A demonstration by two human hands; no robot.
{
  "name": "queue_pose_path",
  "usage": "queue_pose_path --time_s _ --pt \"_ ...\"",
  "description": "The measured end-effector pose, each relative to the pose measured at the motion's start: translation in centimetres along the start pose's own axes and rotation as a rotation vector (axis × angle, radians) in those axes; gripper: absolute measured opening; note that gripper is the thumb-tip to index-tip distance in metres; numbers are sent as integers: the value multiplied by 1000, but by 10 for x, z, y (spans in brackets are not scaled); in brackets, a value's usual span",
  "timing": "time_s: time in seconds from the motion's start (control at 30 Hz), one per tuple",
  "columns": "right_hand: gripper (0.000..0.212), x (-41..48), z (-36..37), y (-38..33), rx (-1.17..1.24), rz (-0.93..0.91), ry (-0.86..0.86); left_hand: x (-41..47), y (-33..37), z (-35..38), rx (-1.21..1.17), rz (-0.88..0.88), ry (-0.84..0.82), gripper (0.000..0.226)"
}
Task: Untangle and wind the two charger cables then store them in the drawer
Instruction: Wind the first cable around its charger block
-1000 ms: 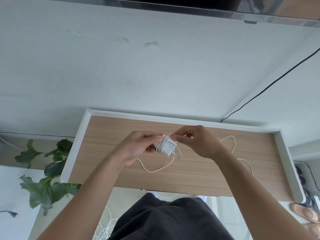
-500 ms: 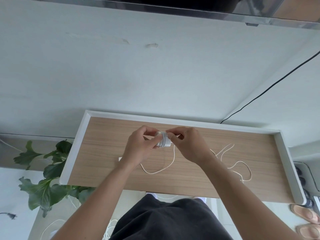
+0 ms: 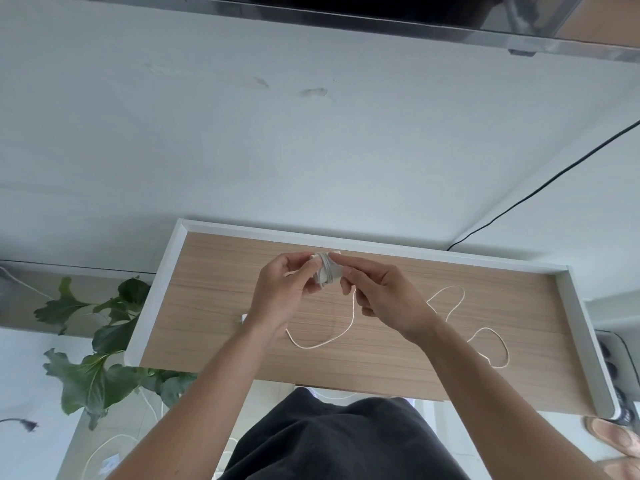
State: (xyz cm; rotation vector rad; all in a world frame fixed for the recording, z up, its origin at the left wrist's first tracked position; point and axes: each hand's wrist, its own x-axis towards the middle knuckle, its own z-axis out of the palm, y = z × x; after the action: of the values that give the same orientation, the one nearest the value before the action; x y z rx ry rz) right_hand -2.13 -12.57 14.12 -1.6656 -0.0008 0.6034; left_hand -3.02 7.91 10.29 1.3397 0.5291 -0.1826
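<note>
An open drawer point(image 3: 575, 306) with a wood-grain floor and white rim lies below me. Over its middle, my left hand point(image 3: 280, 296) grips a small white charger block point(image 3: 327, 268) with several turns of white cable wound around it. My right hand point(image 3: 384, 299) pinches the cable close to the block's right side. The loose white cable point(image 3: 349, 327) drops from the block, loops on the drawer floor and snakes away to the right, ending in curls near the drawer's right end. A second white cable point(image 3: 100, 448) lies on the floor at the lower left.
A leafy green plant point(image 3: 100, 355) stands left of the drawer. A black cord point(image 3: 540, 188) runs across the white cabinet top to the upper right. Sandals point(image 3: 613, 434) sit on the floor at the lower right. My dark clothing fills the bottom centre.
Both hands have moved up toward the drawer's back rim with the block. More cable is wound on it, and the loose cable on the right has shifted into new curls.
</note>
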Motion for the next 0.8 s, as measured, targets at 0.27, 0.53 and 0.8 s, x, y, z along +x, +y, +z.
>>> queue_pose_path --time_s 0.27,0.53,0.8 --pt "23 -1 6 13 152 -137 71 -2 10 5 -210 -103 -39 35" --pt "16 1 -5 20 42 -78 61 1 13 -1 -317 -176 -100 42" --pt "15 3 -36 16 -331 1 -138 -6 20 -19 -36 -262 -396 30"
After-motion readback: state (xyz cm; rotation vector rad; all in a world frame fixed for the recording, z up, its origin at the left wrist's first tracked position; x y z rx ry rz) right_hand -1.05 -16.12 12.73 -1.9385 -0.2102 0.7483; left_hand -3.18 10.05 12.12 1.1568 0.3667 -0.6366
